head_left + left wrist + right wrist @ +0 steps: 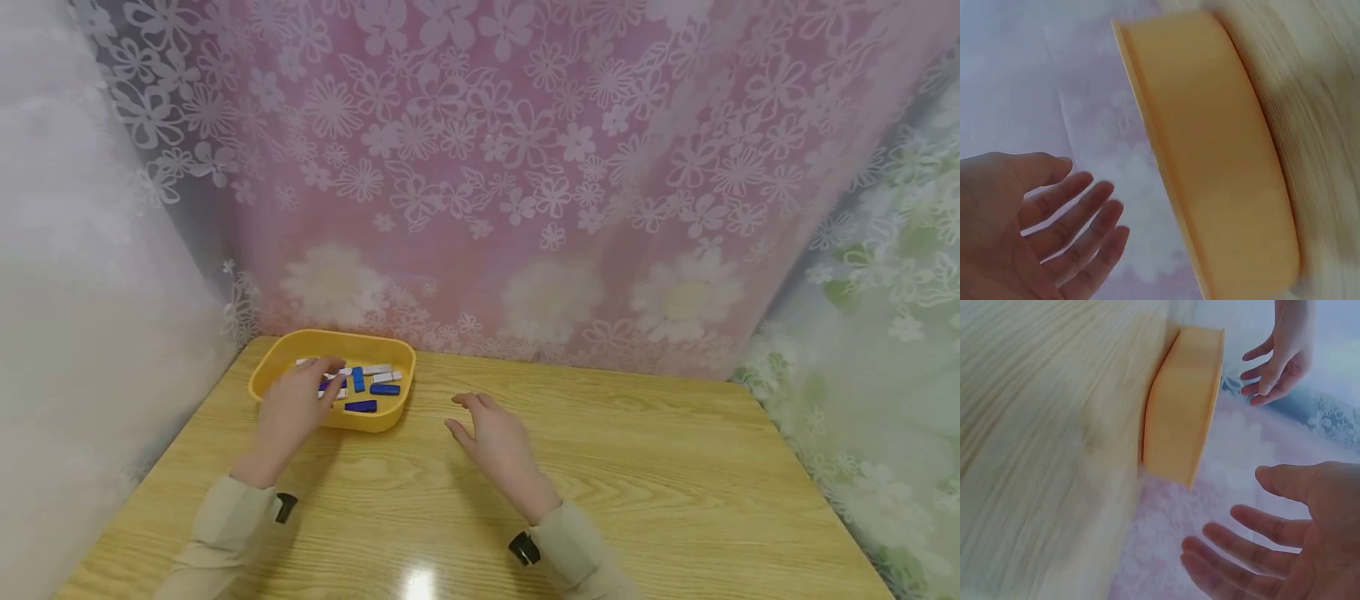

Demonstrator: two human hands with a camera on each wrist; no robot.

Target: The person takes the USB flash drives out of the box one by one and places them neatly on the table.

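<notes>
We start from the yellow tray (390,414), which sits in the lower left of the head view near the back left corner of the wooden table (637,467), holding a loose scatter of blue pieces (361,406) and white pieces (377,369). Our left hand (288,412) hangs over the tray's near left rim, fingers relaxed and slightly spread as the left wrist view shows; whether a fingertip touches a piece we cannot tell, since the hand covers that spot. To pick well, we would lower the fingertips onto a single piece lying apart from the others, such as the blue one by the near wall, and close thumb and forefinger across its narrow sides so neighbours stay put. Our right hand (491,433) hovers just right of the tray, fingers open and gently curved, holding nothing; we judge it well placed to steady the tray's wall should the tray slide.
</notes>
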